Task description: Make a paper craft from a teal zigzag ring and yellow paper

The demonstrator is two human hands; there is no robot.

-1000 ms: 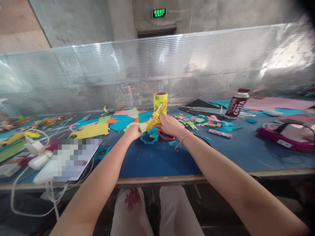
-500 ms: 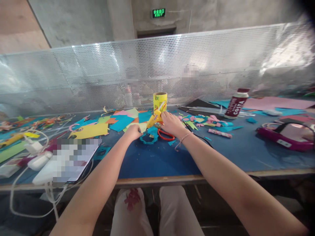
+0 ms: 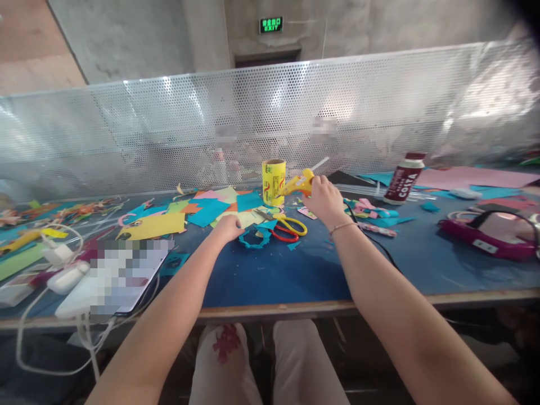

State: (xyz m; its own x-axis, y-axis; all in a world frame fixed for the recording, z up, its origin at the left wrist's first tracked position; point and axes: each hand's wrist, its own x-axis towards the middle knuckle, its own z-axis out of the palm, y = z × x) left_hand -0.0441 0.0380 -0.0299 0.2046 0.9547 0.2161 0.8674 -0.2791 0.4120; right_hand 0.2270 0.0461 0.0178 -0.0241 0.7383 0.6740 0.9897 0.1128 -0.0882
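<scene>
My left hand point(image 3: 228, 229) is closed in a pinch at the left edge of a blue paper ring point(image 3: 255, 246) with a jagged rim, which rests on the table. In my right hand point(image 3: 328, 199) is a yellow hot glue gun point(image 3: 298, 183), held up off the table. Its nozzle points left and down, in front of a yellow cardboard tube point(image 3: 273, 179), and a whitish glue stick point(image 3: 320, 163) juts from its back. Between my hands lie scissors point(image 3: 288, 237) with one red and one yellow handle loop, partly under a blue scrap.
Coloured paper sheets point(image 3: 208, 211) cover the table behind my left hand. A phone and white charging cables point(image 3: 70, 277) lie at left. To the right are a dark red COSTA bottle point(image 3: 404, 181) and a purple strapped item point(image 3: 485, 241). A perforated metal screen point(image 3: 177, 135) stands behind.
My right hand has moved right with the glue gun, away from the paper ring. The scissors' yellow loop now shows. My left hand has stayed at the ring.
</scene>
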